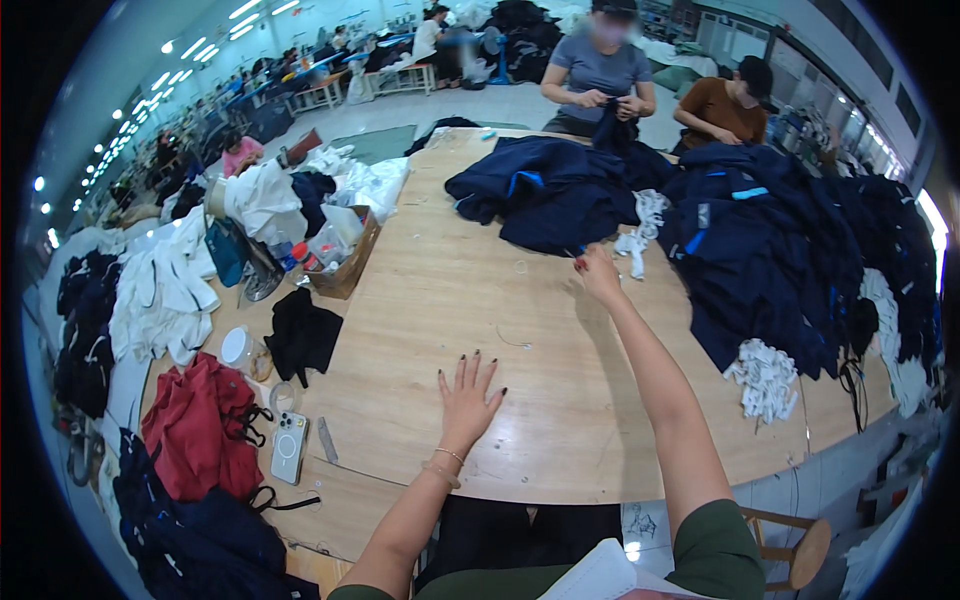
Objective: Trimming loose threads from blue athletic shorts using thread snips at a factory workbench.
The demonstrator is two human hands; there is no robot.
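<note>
Right fingers (582, 264) curled at rumpled, blue-trimmed navy garment (560, 205), grip unclear; left fingers (474, 372) spread

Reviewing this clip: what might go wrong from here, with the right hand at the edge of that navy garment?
The right hand is beside the white fabric strips, so pulling the navy garment toward the person might drag them along.

Across the table, a co-worker in a grey T-shirt handles navy fabric close by; tugs from both sides could tangle the pieces.

The phone lies beside the red garment; shifting that cloth might knock it.
</note>
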